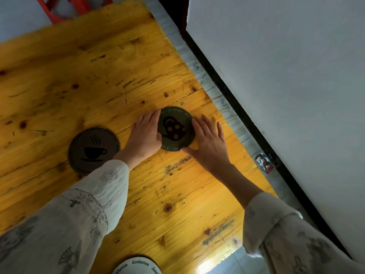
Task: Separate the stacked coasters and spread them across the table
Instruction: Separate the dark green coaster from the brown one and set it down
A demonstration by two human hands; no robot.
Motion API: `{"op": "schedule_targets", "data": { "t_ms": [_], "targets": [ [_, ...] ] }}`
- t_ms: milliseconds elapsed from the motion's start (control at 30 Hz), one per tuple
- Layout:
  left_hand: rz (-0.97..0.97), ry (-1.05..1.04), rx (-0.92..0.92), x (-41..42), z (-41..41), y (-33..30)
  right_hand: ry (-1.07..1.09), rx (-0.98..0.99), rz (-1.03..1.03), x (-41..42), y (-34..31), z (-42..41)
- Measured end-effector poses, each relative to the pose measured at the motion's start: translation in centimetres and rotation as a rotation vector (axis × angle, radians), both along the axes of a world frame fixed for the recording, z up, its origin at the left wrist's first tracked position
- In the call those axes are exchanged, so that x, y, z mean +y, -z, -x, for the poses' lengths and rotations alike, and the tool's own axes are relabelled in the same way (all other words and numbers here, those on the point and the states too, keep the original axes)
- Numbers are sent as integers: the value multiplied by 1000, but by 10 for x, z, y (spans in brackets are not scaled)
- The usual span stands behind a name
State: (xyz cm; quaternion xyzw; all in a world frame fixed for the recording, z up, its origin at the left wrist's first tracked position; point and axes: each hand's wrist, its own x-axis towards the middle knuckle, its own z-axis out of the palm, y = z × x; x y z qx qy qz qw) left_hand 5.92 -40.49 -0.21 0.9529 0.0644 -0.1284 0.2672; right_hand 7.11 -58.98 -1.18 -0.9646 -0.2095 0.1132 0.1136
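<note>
Table (98,80): teapot coaster (175,128) near right edge, between left hand (145,135) & right hand (209,143), both touching it. Cup coaster (92,151) to its left, apart. Third coaster (138,265) at near edge.

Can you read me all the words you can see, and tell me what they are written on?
"Aesthetics": on the rim of the white coaster at the bottom edge; it repeats around the rim, but the other copies are cut off.
"Aesthetics": on the rim of the green coaster between both hands; other rim words are too blurred.
Brown coaster: only a steaming cup picture, no words.
Wrapper by the wall: unreadable.
</note>
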Motion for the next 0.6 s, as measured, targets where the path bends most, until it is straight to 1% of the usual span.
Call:
{"op": "schedule_targets", "data": {
  "t_ms": [67, 200, 267, 333, 467, 600],
  "targets": [
    [44, -81, -29, 1, 1, -1, 40, -12, -35, -3, -2, -12],
    [171, -257, -118, 5, 14, -1, 258, -48, -82, -5, -6, -24],
    [222, -299, -159, 6, 17, 0, 299, -71, -95, -3, -6, -19],
    [171, -241, -158, 7, 13, 2, 256, -72, -100, -1, -5, -7],
    [53, -33, 16, 10, 0, 8, 128, -28, -30, 4, 0, 11],
    [-49, 105, 27, 17, -1, 11, 59, -26, 37, 4, 5, 3]
  ]
}}
